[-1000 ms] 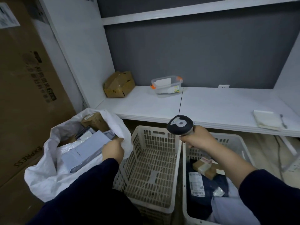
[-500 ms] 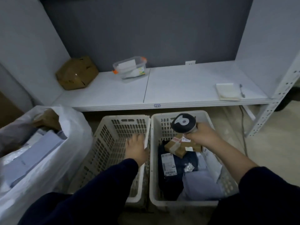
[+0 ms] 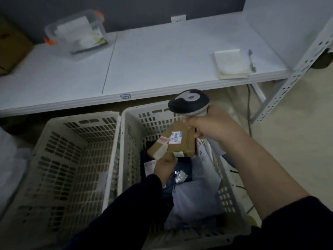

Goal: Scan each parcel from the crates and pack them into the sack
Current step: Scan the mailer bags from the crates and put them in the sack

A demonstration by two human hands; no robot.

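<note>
Two white slotted crates stand side by side on the floor. The left crate (image 3: 59,150) holds no parcels that I can see. In the right crate (image 3: 225,195) lie a small cardboard box (image 3: 158,148) with a red label, a larger cardboard box (image 3: 182,141), a dark blue parcel (image 3: 183,166) and a grey mailer (image 3: 194,195). My left hand (image 3: 164,168) reaches into this crate and grips the small box from below. Just above the boxes, my right hand (image 3: 210,125) grips the barcode scanner (image 3: 189,101). A strip of the white sack (image 3: 9,159) shows at the left edge.
A low white shelf (image 3: 162,60) runs behind the crates. On it sit a clear lidded container (image 3: 77,31), a brown carton (image 3: 12,47), a notepad (image 3: 230,62) and a pen (image 3: 251,60). A perforated upright (image 3: 297,74) and a cable (image 3: 249,105) are at the right.
My left hand left the sack, crossed the left crate and now grips the small box in the right crate. The view swung right and down. The scanner hand lowered over the boxes.
</note>
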